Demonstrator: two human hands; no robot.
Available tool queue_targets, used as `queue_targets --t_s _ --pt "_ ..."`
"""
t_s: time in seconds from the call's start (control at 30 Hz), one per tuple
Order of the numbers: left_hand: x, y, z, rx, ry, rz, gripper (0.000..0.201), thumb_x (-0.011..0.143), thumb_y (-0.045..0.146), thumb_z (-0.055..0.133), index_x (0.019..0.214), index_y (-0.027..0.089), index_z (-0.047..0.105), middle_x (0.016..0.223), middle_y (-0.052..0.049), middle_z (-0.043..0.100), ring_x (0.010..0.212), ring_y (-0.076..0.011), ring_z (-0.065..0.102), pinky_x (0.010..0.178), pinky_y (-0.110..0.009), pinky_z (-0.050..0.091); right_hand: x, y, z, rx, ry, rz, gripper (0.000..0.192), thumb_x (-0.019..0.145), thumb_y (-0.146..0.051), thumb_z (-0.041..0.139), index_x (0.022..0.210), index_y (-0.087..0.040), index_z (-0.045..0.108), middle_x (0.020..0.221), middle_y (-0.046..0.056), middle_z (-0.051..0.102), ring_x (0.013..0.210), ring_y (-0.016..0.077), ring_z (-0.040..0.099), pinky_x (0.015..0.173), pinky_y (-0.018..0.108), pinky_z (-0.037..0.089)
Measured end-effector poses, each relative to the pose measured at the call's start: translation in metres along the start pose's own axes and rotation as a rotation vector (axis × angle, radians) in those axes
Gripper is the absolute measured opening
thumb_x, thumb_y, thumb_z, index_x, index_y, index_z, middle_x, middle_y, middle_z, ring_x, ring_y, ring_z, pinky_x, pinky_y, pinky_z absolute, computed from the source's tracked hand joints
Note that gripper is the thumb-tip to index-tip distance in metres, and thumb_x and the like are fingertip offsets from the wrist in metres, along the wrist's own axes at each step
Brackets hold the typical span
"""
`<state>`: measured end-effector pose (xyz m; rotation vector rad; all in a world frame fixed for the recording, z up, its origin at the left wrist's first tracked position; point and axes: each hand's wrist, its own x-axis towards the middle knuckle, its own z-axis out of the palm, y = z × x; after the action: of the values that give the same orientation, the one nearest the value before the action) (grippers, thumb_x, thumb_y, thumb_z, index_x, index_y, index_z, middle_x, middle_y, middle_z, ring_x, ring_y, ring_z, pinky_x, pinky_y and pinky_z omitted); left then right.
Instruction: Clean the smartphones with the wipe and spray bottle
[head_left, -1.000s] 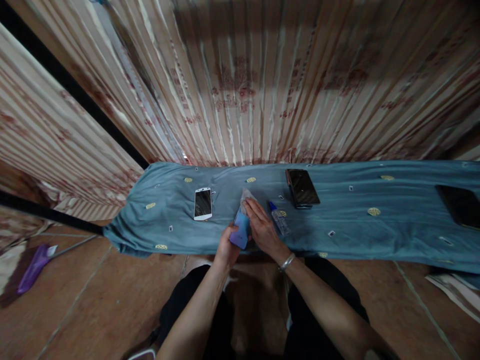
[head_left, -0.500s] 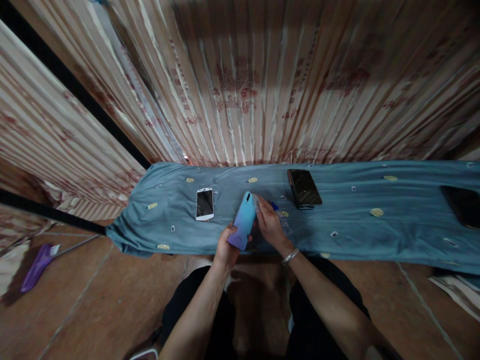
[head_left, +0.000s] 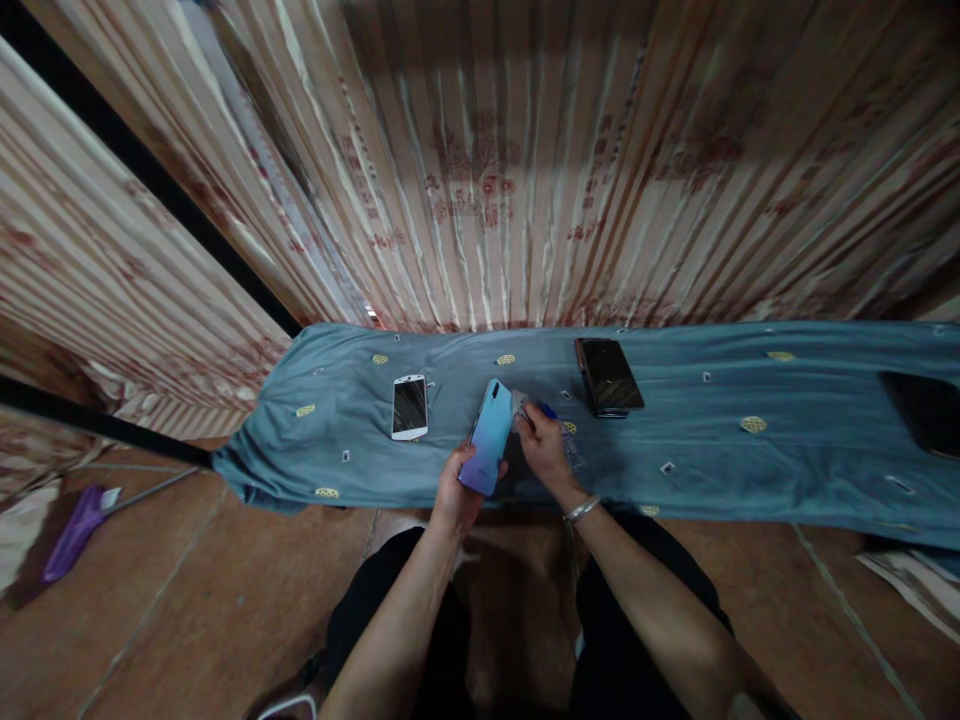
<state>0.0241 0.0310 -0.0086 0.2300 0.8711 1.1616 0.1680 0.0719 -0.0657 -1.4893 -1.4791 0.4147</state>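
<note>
My left hand (head_left: 455,492) grips the lower end of a light blue phone (head_left: 488,434), back side up, tilted over the near edge of a blue cloth-covered surface (head_left: 690,450). My right hand (head_left: 546,452), with a silver bracelet at the wrist, pinches a small grey cloth (head_left: 520,405) right beside the phone's top right edge. A small spray bottle with a blue cap (head_left: 564,436) lies on the surface, mostly hidden behind my right hand.
A white phone (head_left: 409,407) lies face up to the left, a stack of dark phones (head_left: 608,377) to the right, another dark device (head_left: 924,409) at the far right. A striped curtain (head_left: 525,170) hangs behind. A purple object (head_left: 71,522) lies on the tiled floor, left.
A second ago my right hand pressed the cloth flat over the phone. It has since slid off to the phone's right side, leaving the phone's blue back uncovered.
</note>
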Motion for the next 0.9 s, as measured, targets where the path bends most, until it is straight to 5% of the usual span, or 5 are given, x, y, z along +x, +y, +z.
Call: queue_targets --t_s 0.27,0.43,0.73,0.9 --pt "0.0 0.0 0.004 -0.049 0.038 0.001 0.01 0.07 0.018 0.059 0.078 0.015 0.065 0.077 -0.004 0.071 0.076 -0.0179 0.064 0.092 -0.043 0.053 -0.006 -0.003 0.003 -0.145 -0.003 -0.044 0.03 0.091 -0.017 0.042 0.111 -0.017 0.064 0.096 0.009 0.074 0.083 0.0207 0.069 0.076 0.03 0.053" --pt "0.002 0.0 0.001 -0.051 0.04 -0.007 0.01 0.07 0.019 0.061 0.079 0.015 0.064 0.075 -0.003 0.069 0.075 -0.0171 0.064 0.089 -0.039 0.053 -0.01 -0.002 0.005 -0.238 0.003 -0.207 0.042 0.086 -0.007 0.04 0.123 -0.01 0.06 0.113 0.017 0.07 0.102 0.0249 0.066 0.091 0.038 0.053" --pt "0.007 0.009 0.001 -0.072 0.07 0.035 0.01 0.072 0.02 0.058 0.077 0.014 0.063 0.071 -0.003 0.068 0.072 -0.0168 0.064 0.085 -0.036 0.054 -0.029 -0.022 0.003 -0.316 -0.089 -0.475 0.043 0.089 -0.006 0.041 0.129 -0.007 0.058 0.115 0.018 0.066 0.103 0.0266 0.059 0.092 0.041 0.054" --pt "0.002 0.002 0.001 -0.06 0.034 -0.06 0.01 0.075 0.019 0.055 0.078 0.014 0.064 0.071 -0.004 0.069 0.083 -0.0205 0.067 0.085 -0.038 0.055 -0.014 -0.018 -0.003 -0.266 0.001 -0.416 0.046 0.091 -0.007 0.038 0.133 -0.012 0.056 0.127 0.016 0.061 0.115 0.0254 0.055 0.102 0.042 0.049"
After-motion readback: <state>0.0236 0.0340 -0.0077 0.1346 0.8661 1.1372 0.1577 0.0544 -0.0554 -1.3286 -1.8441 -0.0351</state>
